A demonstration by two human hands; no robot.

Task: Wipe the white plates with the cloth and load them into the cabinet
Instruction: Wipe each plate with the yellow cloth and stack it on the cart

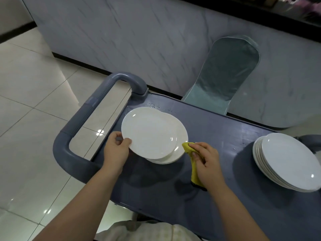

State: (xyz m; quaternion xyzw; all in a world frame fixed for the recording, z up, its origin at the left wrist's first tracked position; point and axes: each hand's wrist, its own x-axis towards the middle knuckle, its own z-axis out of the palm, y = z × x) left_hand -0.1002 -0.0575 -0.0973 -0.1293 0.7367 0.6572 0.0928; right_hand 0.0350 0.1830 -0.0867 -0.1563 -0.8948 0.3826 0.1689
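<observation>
A white plate (149,132) is tilted up off a short stack of white plates (180,150) at the left end of the grey cart top (217,129). My left hand (116,148) pinches this top plate by its near-left rim. My right hand (205,164) grips a yellow cloth (188,148) just right of the stack, the cloth's tip touching the stack's rim. A second stack of several white plates (286,160) sits at the cart's right end. No cabinet is in view.
The cart's curved grey handle (81,119) loops out to the left over the tiled floor (31,105). A pale green chair back (225,72) stands behind the cart against a marbled counter wall (139,40).
</observation>
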